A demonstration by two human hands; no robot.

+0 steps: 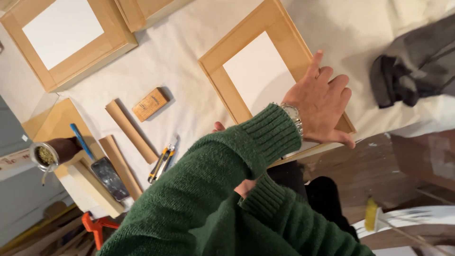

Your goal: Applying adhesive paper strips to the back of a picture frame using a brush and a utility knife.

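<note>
My left hand point(322, 102) lies flat, fingers spread, on the wooden cabinet door point(265, 71) at the drop cloth's point(185, 61) edge. Right hand point(244, 187) mostly hidden; grip unclear. I judge the door rigid, moderately heavy; grasp the frame rails.

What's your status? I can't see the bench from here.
Left hand open, flat on frame. Right hand mostly hidden under left sleeve, grip unclear. Knife and wood strip lie apart from frame.
</note>
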